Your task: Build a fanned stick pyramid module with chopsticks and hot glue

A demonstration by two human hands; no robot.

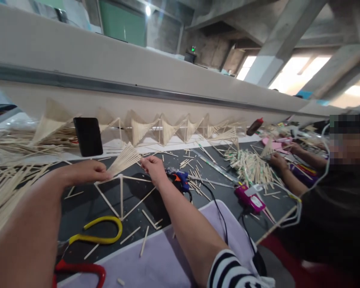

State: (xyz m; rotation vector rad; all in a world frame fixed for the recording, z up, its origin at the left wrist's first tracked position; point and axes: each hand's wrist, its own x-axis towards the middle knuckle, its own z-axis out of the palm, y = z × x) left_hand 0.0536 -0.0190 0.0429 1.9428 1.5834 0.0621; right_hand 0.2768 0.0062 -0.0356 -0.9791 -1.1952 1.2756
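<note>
My left hand and my right hand hold between them a fan-shaped frame of thin wooden sticks just above the dark table. Each hand pinches one end of it, fingers closed. Under the fan a triangular stick frame rests on the table. A blue hot glue gun lies just right of my right hand, its black cord trailing toward me.
Finished stick fans line the wall. A black phone leans behind my left hand. Loose sticks pile at left and centre right. Yellow-handled and red-handled tools lie near me. A person works at right by a pink glue gun.
</note>
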